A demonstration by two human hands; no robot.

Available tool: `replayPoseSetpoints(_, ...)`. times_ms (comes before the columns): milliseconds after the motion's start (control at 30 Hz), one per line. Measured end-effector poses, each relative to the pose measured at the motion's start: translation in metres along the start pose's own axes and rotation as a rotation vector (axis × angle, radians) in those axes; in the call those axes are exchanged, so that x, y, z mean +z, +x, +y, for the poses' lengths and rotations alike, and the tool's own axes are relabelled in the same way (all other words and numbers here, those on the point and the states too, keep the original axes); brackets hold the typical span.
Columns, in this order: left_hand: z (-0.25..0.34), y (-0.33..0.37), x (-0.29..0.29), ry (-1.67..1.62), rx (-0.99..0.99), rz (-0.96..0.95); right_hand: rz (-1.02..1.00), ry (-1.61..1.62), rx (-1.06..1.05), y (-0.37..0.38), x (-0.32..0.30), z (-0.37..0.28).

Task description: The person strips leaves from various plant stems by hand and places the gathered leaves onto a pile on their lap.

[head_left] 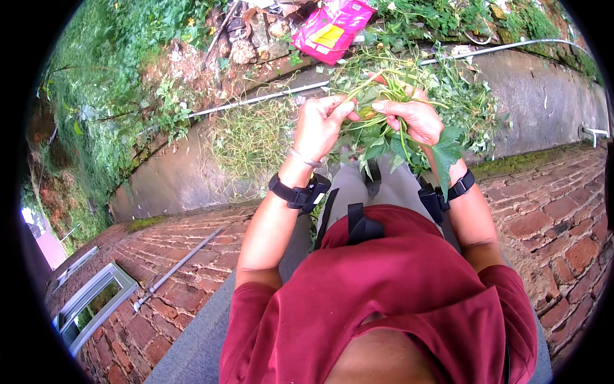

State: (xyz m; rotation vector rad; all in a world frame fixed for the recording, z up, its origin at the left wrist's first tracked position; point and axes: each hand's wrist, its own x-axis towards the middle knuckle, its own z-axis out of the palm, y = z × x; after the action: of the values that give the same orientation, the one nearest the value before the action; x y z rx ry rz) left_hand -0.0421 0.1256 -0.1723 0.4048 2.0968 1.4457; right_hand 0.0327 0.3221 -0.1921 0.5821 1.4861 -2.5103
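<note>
My right hand (416, 115) is closed round a bunch of green leafy stems (398, 88), whose leaves hang below the fingers. One large lobed leaf (447, 153) droops over my right wrist. Just left of it, my left hand (322, 123) pinches a stem at the edge of the bunch between thumb and fingertips. Beneath both hands a heap of leafy green vines (476, 105) lies on the concrete. A looser pile of thin, mostly bare stems (246, 137) spreads on the ground to the left of my left hand.
A bright pink bag with a yellow patch (332, 32) lies beyond the heap. A thin grey pipe (256, 99) runs along the concrete strip (153, 176), with rubble and weeds behind it. Brick walling (543, 217) and a framed window (99, 304) stand at the sides.
</note>
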Motion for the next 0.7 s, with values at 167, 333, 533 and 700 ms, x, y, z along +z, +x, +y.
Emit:
replayPoseSetpoints(167,0.021,-0.001,-0.005,-0.190,-0.249,-0.066,-0.038,-0.139,0.022,0.009,0.001,0.005)
replayPoseSetpoints(333,0.008,0.004,-0.033,-0.398,-0.351,0.148,0.046,-0.035,0.064,0.003,-0.014,0.023)
replayPoseSetpoints(533,0.021,0.000,-0.011,-0.456,-0.515,-0.168,-0.220,0.187,0.028,0.031,-0.009,0.030)
replayPoseSetpoints(700,0.018,-0.007,-0.022,-0.648,-0.411,-0.057,0.141,0.347,0.060,0.026,-0.012,0.047)
